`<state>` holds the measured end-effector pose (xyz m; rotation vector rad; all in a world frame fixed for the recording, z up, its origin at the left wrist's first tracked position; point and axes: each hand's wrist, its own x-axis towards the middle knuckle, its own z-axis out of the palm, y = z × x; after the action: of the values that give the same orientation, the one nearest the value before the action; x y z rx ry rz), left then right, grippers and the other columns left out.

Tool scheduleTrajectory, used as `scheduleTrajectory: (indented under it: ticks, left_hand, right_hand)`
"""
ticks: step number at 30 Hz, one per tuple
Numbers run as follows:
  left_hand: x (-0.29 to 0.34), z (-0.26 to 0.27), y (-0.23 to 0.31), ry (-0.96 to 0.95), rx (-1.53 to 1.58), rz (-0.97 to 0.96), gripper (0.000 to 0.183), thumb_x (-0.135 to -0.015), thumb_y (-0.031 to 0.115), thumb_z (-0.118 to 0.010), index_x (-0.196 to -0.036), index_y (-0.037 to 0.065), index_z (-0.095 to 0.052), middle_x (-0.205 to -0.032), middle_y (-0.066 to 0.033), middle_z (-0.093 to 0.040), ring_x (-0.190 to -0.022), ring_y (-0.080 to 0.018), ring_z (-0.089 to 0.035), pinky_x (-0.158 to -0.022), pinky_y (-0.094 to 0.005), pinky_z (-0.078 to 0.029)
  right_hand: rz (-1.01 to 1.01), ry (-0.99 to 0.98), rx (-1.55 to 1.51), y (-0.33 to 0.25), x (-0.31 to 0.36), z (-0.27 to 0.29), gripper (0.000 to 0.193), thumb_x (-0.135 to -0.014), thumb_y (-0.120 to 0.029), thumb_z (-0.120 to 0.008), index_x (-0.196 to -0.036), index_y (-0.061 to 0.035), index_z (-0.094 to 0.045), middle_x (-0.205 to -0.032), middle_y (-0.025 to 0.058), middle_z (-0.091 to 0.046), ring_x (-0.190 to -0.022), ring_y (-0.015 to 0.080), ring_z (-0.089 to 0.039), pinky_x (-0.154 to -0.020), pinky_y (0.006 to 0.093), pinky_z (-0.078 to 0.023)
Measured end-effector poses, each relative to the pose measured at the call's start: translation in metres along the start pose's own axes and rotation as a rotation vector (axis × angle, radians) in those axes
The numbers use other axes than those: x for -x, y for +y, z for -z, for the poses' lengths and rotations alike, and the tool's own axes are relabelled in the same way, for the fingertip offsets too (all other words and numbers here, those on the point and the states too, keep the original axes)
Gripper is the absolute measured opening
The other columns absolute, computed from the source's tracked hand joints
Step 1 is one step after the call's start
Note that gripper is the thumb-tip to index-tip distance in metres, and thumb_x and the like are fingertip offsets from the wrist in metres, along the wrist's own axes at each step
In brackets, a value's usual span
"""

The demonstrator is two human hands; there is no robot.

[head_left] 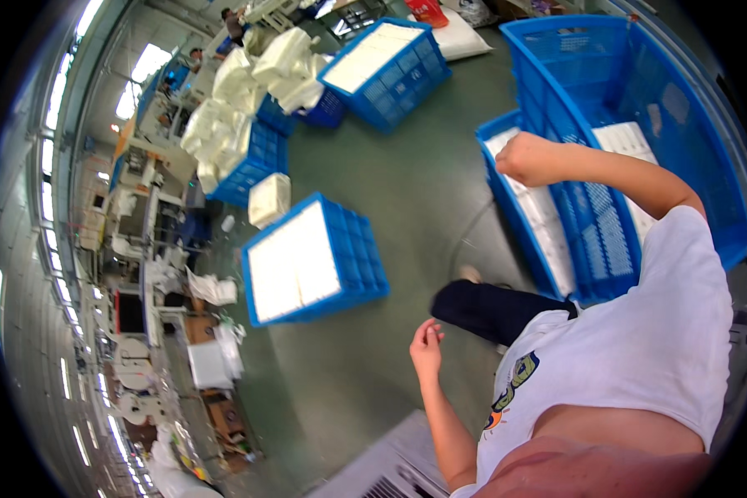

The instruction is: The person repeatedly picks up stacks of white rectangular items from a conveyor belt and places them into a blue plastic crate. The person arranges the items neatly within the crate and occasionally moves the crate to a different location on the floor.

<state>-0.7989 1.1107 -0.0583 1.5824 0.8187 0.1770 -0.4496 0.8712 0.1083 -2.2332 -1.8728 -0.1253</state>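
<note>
Beneath the right hand's (533, 159) fingers, a blue crate (515, 217) holds white packs (546, 220)

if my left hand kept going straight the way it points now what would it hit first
Your left hand seems free of anything close, above the green floor. Farther along, the blue crate near the top centre may come first, though depth and exact direction are unclear.

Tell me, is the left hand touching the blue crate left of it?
Apart: the head view shows green floor between the left hand and the blue crate.
</note>
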Motion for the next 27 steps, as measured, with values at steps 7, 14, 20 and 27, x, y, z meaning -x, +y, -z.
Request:
scheduleTrajectory:
  ticks: [7,14,20,27]
  left_hand:
    - [-0.16,0.18,-0.179,0.292,0.027,0.562,0.02,-0.091,0.02,-0.049,-0.093,0.005,-0.062,-0.081,-0.0083,-0.062,-0.061,-0.0167,-0.059,-0.051,-0.0271,-0.051]
    - [-0.341,0.174,-0.143,-0.405,-0.779,0.527,0.02,-0.082,0.024,-0.056,-0.081,0.005,-0.061,-0.073,-0.0111,-0.061,-0.059,-0.0223,-0.058,-0.049,-0.0341,-0.047]
    - [-0.615,0.132,-0.061,-0.532,-0.935,0.329,0.016,-0.076,0.022,-0.061,-0.079,0.006,-0.061,-0.076,-0.0136,-0.062,-0.067,-0.0254,-0.06,-0.053,-0.0389,-0.047]
    - [-1.087,-0.04,0.207,-0.316,-1.242,-0.536,0.024,-0.083,0.019,-0.045,-0.076,-0.001,-0.057,-0.078,-0.0238,-0.06,-0.074,-0.042,-0.057,-0.065,-0.0454,-0.047]
  right_hand:
    - [0.154,-0.105,-0.009,0.095,-0.205,-0.039,0.006,-0.071,-0.01,-0.055,-0.075,-0.005,-0.054,-0.075,0.0112,-0.058,-0.074,0.0304,-0.059,-0.062,0.0404,-0.047]
    - [0.014,0.0,-0.118,0.212,-0.322,-0.027,0.005,-0.073,-0.008,-0.054,-0.073,-0.0029,-0.053,-0.075,0.012,-0.057,-0.074,0.0307,-0.058,-0.062,0.0418,-0.046]
    - [-0.423,0.176,-0.185,0.36,-0.372,-0.054,0.006,-0.076,-0.007,-0.05,-0.073,-0.0027,-0.052,-0.069,0.0148,-0.054,-0.07,0.0337,-0.057,-0.059,0.0436,-0.045]
    - [-1.03,0.144,-0.307,0.506,-0.299,-0.068,0.007,-0.071,-0.009,-0.051,-0.072,-0.0017,-0.053,-0.071,0.0176,-0.056,-0.072,0.0375,-0.056,-0.066,0.0465,-0.045]
